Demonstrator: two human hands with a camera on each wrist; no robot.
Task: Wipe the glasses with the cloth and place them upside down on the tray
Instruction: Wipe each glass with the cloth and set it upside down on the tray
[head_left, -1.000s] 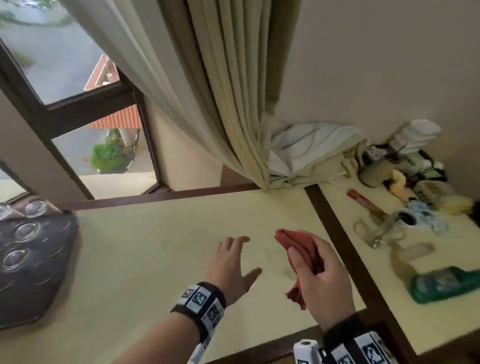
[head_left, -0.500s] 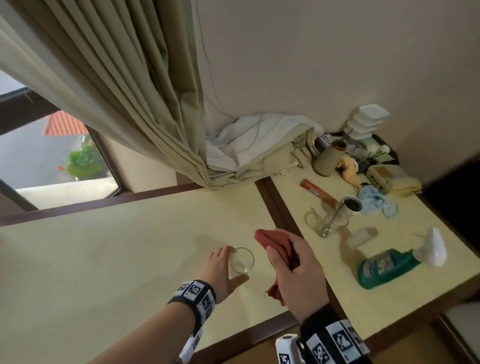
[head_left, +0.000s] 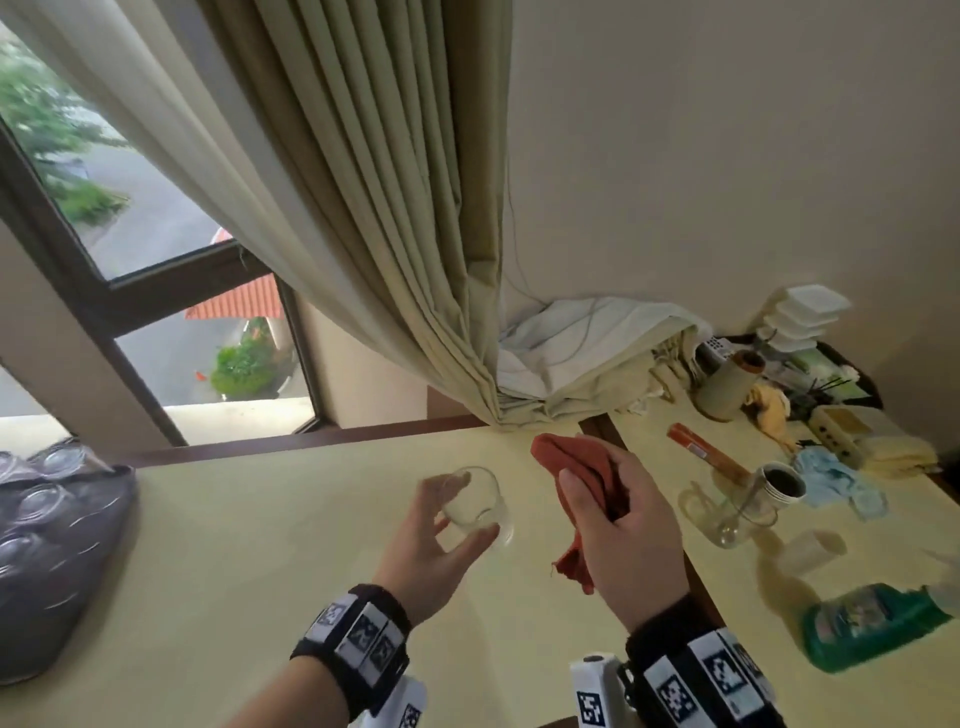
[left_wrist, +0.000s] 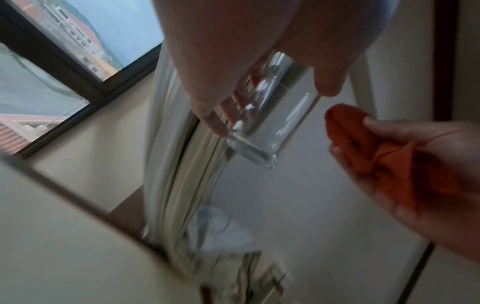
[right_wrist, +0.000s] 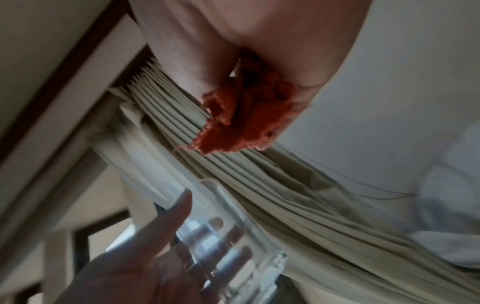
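Note:
My left hand (head_left: 441, 525) holds a clear drinking glass (head_left: 475, 501) lifted above the yellow table (head_left: 234, 545), fingers and thumb curled round its wall. In the left wrist view the glass (left_wrist: 270, 121) hangs from those fingers with its thick base pointing away. My right hand (head_left: 613, 525) grips a crumpled red cloth (head_left: 582, 467) just right of the glass, a short gap between them. The right wrist view shows the cloth (right_wrist: 241, 115) bunched in the palm and the glass (right_wrist: 228, 242) below it. A dark tray (head_left: 57, 561) with several glasses upside down on it lies at the far left.
A beige curtain (head_left: 395, 234) hangs behind the table beside a window (head_left: 156, 249). The right-hand table holds a glass mug (head_left: 727, 512), a small clear cup (head_left: 810, 551), a green spray bottle (head_left: 872, 623), a jar (head_left: 779, 483), a blue cloth (head_left: 836, 480) and clutter by the wall.
One second ago my left hand was empty over the table; it then took the glass and has lifted it. The view has swung back left, so the tray shows again.

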